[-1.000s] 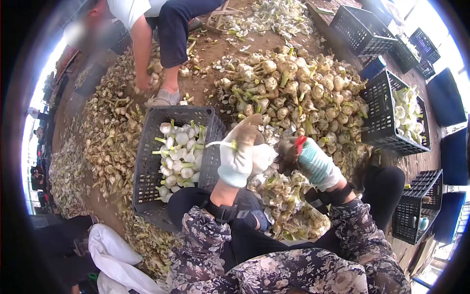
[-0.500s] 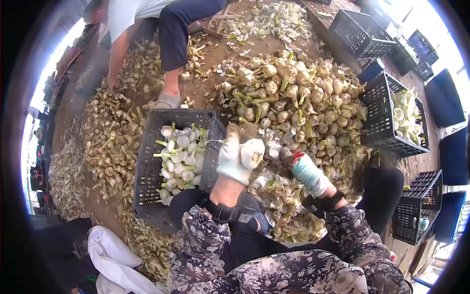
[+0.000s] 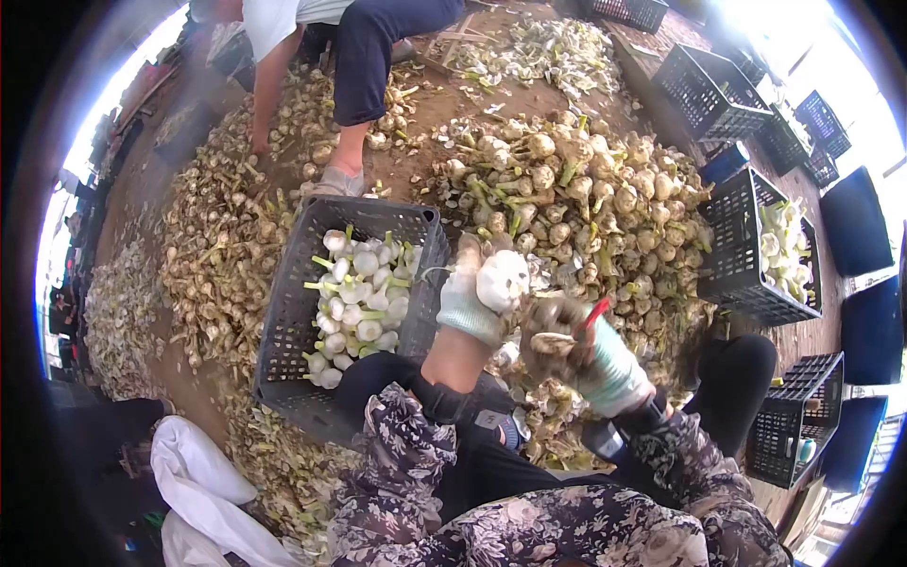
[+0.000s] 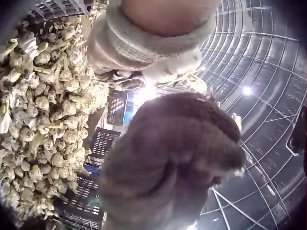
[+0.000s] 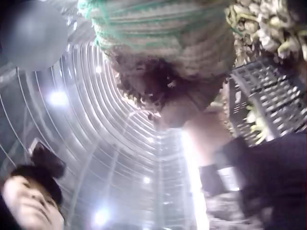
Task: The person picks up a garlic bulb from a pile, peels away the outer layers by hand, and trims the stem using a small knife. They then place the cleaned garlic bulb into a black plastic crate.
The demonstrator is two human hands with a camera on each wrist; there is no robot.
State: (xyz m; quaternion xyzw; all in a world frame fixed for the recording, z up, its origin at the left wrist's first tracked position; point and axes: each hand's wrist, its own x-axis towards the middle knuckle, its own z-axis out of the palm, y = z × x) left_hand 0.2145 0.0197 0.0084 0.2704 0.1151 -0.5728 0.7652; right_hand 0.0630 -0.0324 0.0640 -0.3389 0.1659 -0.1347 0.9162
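My left hand (image 3: 466, 307), in a soiled knit glove, grips a white garlic bulb (image 3: 503, 281) beside the black crate (image 3: 274, 331). In the left wrist view its cuff (image 4: 144, 45) is at the top, with the pale bulb (image 4: 177, 66) just below. My right hand (image 3: 600, 364), in a dirty glove with a green-striped back, is close on the right of the bulb. Its fingers curl round a small red-handled tool (image 3: 597, 312), whose working end is blurred. Trimmed white garlic bulbs (image 3: 354, 293) with short green stems fill part of the crate.
A heap of untrimmed garlic (image 3: 595, 189) lies ahead, and another pile (image 3: 222, 236) on the left. Peelings (image 3: 553, 416) cover the ground between the knees. Another crate of garlic (image 3: 737, 246) stands right. A second person (image 3: 364, 57) bends over the left pile.
The left hand has turned, bringing the bulb clearly into view. My right hand moved away toward me, then up again beside the bulb. The head view has shifted slightly.
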